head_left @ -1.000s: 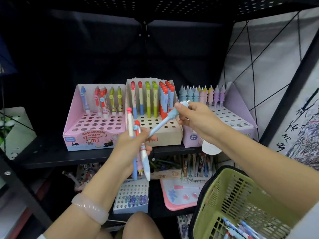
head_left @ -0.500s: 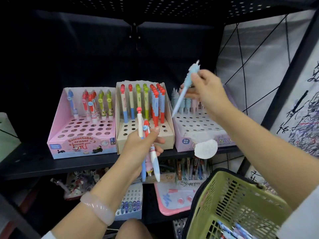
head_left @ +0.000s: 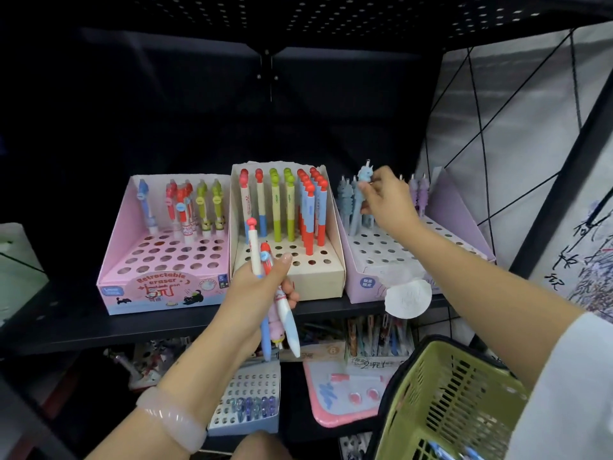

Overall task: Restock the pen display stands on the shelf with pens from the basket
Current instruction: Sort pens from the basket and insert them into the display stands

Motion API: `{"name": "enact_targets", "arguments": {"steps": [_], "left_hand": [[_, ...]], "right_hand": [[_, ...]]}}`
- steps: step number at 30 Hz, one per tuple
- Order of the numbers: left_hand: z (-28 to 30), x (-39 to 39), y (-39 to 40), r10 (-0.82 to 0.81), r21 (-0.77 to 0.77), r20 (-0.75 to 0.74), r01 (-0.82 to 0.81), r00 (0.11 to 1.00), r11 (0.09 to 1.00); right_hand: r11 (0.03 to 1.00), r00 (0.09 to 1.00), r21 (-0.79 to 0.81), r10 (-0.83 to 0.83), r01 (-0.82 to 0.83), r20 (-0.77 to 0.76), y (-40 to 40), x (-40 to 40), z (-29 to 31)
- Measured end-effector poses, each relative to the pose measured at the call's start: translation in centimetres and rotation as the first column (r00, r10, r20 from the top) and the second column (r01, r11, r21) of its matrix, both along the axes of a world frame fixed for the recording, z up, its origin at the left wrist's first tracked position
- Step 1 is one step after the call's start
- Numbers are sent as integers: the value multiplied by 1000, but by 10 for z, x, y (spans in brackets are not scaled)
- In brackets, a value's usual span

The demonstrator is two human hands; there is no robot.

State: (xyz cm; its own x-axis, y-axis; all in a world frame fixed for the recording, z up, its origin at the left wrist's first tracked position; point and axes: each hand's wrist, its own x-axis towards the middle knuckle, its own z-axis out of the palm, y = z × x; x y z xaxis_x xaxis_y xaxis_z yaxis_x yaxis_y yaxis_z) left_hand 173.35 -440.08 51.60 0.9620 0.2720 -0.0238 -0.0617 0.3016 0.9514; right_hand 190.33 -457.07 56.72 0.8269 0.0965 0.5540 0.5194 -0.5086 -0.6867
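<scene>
The right hand pinched a pale blue pen near its figured cap, tip down over the rear left holes of the lilac stand, beside pens of the same kind; the left hand clenched a bunch of spare pens in front of the cream stand; the pink stand stood to the left on the shelf; the green basket sat at lower right. For a clean insertion, the barrel should probably be held upright, its tip centred over a free hole, then lowered straight; a tilted entry could knock neighbouring pens.
</scene>
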Motion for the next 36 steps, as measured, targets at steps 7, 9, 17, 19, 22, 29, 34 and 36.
{"name": "enact_targets", "arguments": {"steps": [7,9,17,19,22,29,34,36], "left_hand": [[-6,0,2,-79,-33,27,80,996,996],[-6,-2,5,-60,-58,41,63,997,996],[-2,-13,13,-88,-103,114,100,990,990],[-2,-14,14,-107,-81,120,117,987,990],[-2,-17,12,-130,-26,125,135,984,991],[-4,-24,15,-182,119,151,165,972,979],[-3,-32,25,-193,175,168,164,967,971],[-1,-35,32,-153,170,174,124,973,978]], "right_hand": [[934,991,-357,-63,16,-120,5,5,-14],[936,990,-351,-75,29,-116,4,3,-15],[996,996,-77,-37,43,76,13,-55,5],[979,986,-117,169,-169,-13,23,-83,7],[910,891,-81,376,-407,-255,37,-112,3],[826,608,132,503,-548,-614,64,-126,0],[804,631,118,540,-583,-557,76,-130,2],[801,650,114,551,-587,-523,81,-131,3]]}}
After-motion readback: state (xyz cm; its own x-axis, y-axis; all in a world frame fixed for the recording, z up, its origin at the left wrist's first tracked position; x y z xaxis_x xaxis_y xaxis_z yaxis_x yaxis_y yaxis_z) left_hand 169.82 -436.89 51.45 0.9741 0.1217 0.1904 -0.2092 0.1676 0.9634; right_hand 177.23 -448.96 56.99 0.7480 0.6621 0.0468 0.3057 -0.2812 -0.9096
